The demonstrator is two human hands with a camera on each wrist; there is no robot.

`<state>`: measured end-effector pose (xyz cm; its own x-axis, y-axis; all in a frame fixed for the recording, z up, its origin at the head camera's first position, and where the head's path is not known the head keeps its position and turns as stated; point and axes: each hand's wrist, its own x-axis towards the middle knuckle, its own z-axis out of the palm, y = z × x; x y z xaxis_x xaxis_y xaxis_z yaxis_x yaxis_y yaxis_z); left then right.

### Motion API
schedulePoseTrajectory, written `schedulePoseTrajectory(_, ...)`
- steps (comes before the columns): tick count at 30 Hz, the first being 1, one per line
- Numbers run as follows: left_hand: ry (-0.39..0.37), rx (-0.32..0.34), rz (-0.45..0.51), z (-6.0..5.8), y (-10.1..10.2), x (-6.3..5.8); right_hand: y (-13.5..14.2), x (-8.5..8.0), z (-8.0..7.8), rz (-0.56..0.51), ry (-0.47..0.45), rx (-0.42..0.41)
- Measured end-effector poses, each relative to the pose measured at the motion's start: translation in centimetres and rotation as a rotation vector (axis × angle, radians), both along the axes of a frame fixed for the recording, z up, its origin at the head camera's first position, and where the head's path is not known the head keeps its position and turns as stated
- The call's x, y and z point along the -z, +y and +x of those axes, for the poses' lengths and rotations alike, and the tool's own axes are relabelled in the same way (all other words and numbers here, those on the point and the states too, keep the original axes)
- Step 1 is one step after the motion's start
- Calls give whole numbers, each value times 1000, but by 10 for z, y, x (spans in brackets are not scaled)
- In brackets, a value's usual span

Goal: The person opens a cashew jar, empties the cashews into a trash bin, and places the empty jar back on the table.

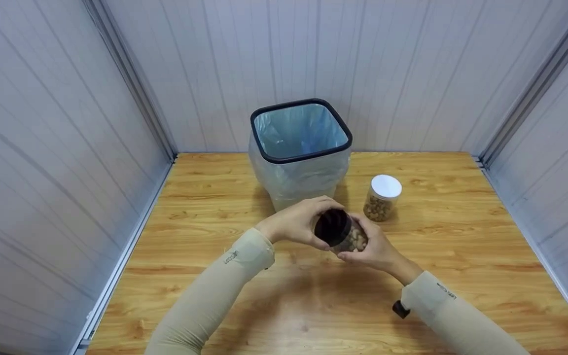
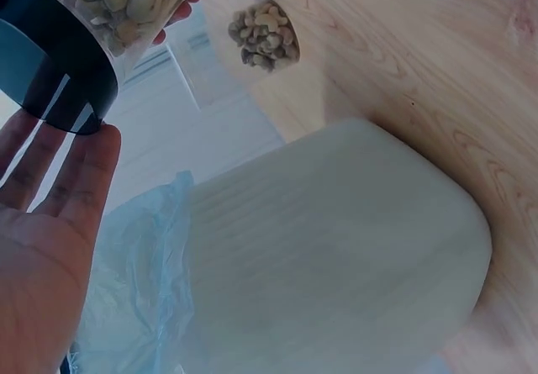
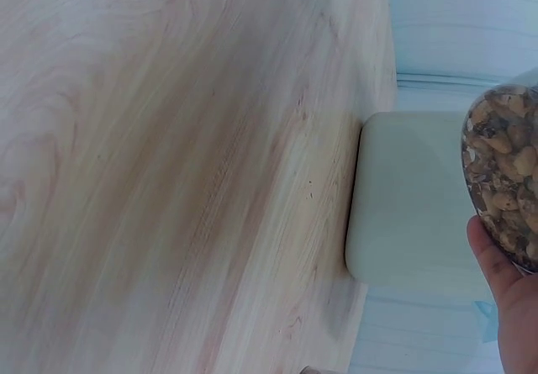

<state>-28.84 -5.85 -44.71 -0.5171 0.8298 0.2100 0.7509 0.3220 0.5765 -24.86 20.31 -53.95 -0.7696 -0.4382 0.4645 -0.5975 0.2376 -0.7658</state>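
A clear jar (image 1: 356,239) of pale brown, nut-like pieces is lifted above the table and tilted, its black lid (image 1: 332,227) facing left and toward me. My left hand (image 1: 295,223) grips the lid, thumb below and fingers above. My right hand (image 1: 381,252) holds the jar body from the other side. In the left wrist view, the fingertips of the left hand (image 2: 52,248) touch the lid's rim (image 2: 76,71). The jar's packed base (image 3: 507,176) shows in the right wrist view, with the thumb against its edge.
A bin (image 1: 301,185) with a black rim and bluish plastic liner stands behind my hands. Right of it, a second clear jar (image 1: 380,207) with a white lid (image 1: 386,187) stands upright on the wooden table (image 1: 205,212). Pale panels (image 1: 333,54) enclose the sides and back.
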Motion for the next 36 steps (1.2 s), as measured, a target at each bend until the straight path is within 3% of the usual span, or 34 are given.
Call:
schedulePoseTrajectory(13,-28,-89,7,3,1,2,-1,1,2,9,-5,25)
schedulePoseTrajectory(28,-62,-287,-27,11,11,7,-1,4,0,-4,22,27)
schedulePoseTrajectory(36,-76,-319,-43,13,13,8,-1,3,1,-2,16,31)
